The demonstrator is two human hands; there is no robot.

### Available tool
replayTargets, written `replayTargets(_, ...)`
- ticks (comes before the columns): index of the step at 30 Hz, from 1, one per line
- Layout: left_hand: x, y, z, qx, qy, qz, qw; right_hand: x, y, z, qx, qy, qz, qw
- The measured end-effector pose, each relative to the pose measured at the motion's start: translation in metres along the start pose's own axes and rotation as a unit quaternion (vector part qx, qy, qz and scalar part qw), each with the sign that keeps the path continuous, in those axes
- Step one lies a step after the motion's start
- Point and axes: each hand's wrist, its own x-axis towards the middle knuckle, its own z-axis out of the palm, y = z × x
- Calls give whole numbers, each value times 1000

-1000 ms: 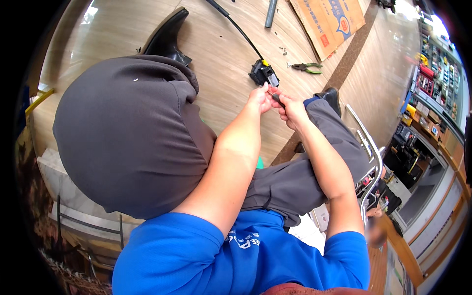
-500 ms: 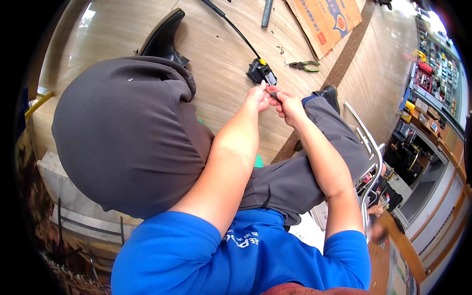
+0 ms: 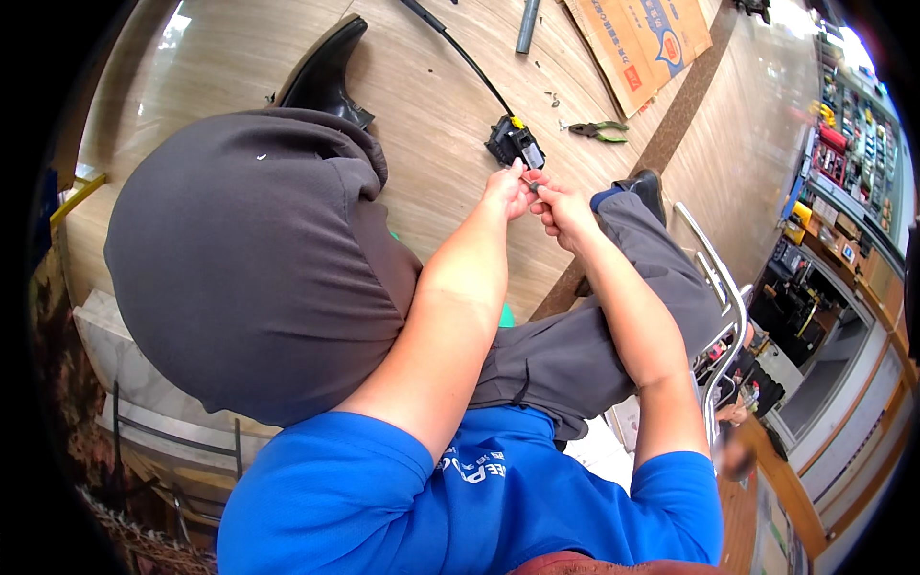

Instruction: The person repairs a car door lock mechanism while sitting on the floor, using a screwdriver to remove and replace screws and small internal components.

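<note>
Both hands meet in front of me, just on the near side of a black mechanism [image 3: 508,137] with a yellow piece and a long black cable [image 3: 470,62]. My left hand [image 3: 510,191] is closed in a pinch; what lies in its fingers is mostly hidden. Close against it, my right hand [image 3: 565,209] pinches a small dark piece [image 3: 535,187], too small to name. A thin reddish part seems to run between the two sets of fingertips. Green-handled pliers [image 3: 599,131] lie on the floor beyond my right hand.
A flattened orange-brown cardboard box [image 3: 640,53] and a grey tube [image 3: 527,27] lie farther off. Small bits are scattered near the pliers. My bent legs flank my arms. Bent metal tubing [image 3: 733,316] stands at the right, with stocked shelves [image 3: 862,144] beyond.
The dark piece in my right fingers shows shorter now, as the fingers have shifted slightly on it. The whole view has moved a little; the mechanism and pliers lie as before.
</note>
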Motion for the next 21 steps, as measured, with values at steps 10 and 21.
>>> replayTargets(10,8,5,-7,-29,-7,4,1000,-16,-2,12,-517,134,-395,747)
replayTargets(21,0,-1,2,13,-5,23,1000,-5,-5,-5,4,-2,10,1000)
